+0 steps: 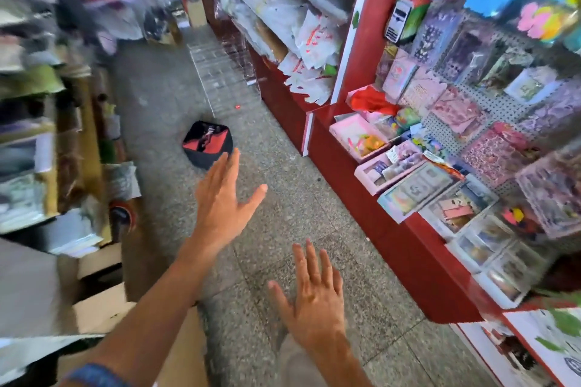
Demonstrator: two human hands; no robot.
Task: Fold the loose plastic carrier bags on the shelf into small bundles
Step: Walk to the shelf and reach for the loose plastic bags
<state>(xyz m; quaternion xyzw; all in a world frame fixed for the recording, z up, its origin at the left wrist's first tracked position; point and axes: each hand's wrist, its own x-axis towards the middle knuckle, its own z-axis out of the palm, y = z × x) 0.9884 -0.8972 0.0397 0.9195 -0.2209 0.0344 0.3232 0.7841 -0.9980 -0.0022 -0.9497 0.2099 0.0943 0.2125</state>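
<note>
Loose white plastic carrier bags with red print (314,50) lie piled on a red shelf (283,85) further down the aisle, some hanging over its edge. More grey and clear plastic bags (273,6) are stacked above them. My left hand (223,198) is stretched forward over the floor, fingers spread, holding nothing. My right hand (311,298) is lower and nearer, also flat and spread, holding nothing. Both hands are well short of the bags. The picture is blurred by motion.
A red display counter (393,229) with boxed stationery and packets runs along the right. A black and red box (207,143) sits on the speckled floor ahead. A wire grid panel (223,72) leans by the shelf. Cardboard boxes (103,308) and crowded shelves line the left.
</note>
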